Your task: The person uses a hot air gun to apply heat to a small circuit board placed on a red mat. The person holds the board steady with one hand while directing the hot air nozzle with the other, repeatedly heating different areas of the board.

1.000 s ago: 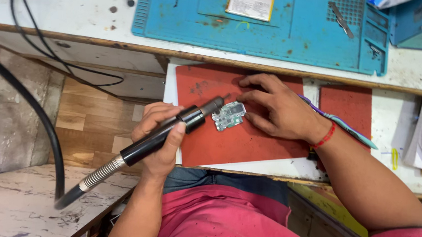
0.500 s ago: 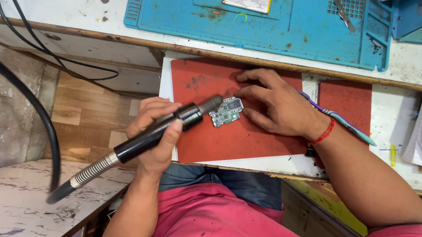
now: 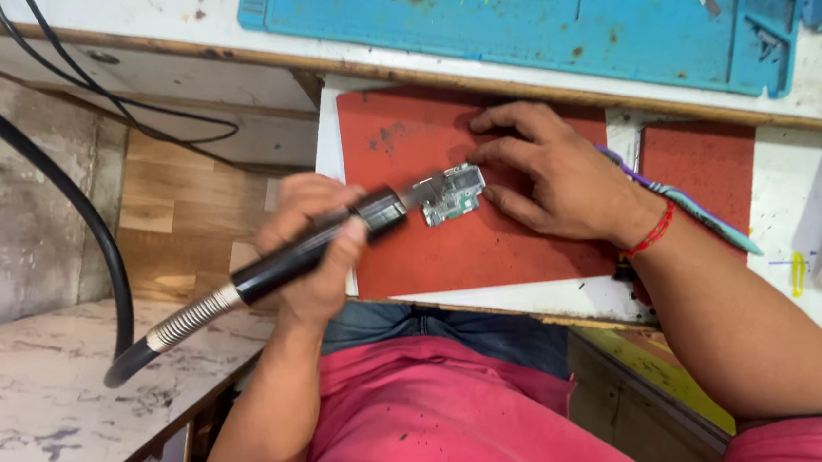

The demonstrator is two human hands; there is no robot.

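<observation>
Your left hand [image 3: 319, 243] is clenched around a black rotary tool [image 3: 305, 254], its tip touching the near end of a small circuit board [image 3: 452, 193]. Your right hand [image 3: 553, 176] presses the board flat by fingertips on the red mat [image 3: 404, 143]. The grinding looks under way; how much is left cannot be told. Beyond the grip, bare mat lies open; the tabletop [image 3: 809, 190] edge runs just beneath your left wrist, the tool's hose [image 3: 56, 190] trailing off it.

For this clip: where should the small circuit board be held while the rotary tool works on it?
Judging by its pose, pin the small circuit board by its right edge, coming from the right as the right hand does. It lies flat on the red mat, and the rotary tool takes the left end.
</observation>
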